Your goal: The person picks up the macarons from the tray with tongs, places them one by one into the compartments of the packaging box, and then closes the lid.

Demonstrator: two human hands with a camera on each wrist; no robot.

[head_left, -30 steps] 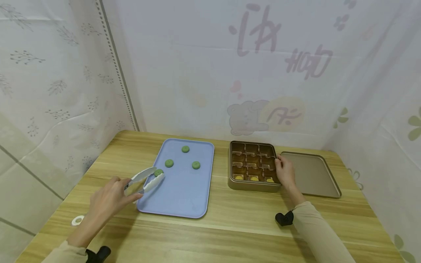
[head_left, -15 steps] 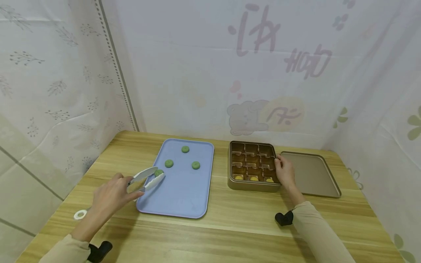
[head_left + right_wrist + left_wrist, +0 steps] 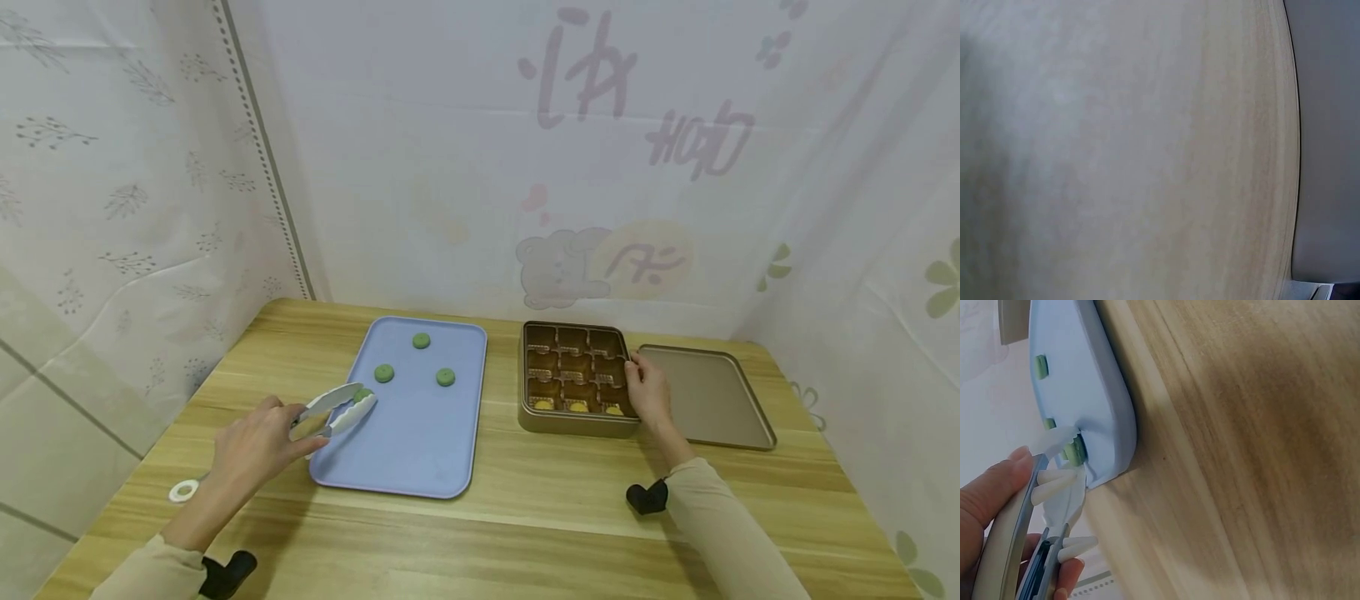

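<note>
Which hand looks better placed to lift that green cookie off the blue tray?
The left hand, probably: it already grips the tongs, whose tips sit around the green cookie. The right hand rests on the box.

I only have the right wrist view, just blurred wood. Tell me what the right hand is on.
Observer: The right hand rests on the right edge of the gold box.
Operator: Report the left side.
Observer: The left hand holds white tongs closed on a green cookie at the blue tray near-left edge.
Operator: Count the other cookies on the tray.
Observer: Three more green ones lie farther back; the nearest of these is apart from the tongs.
</note>
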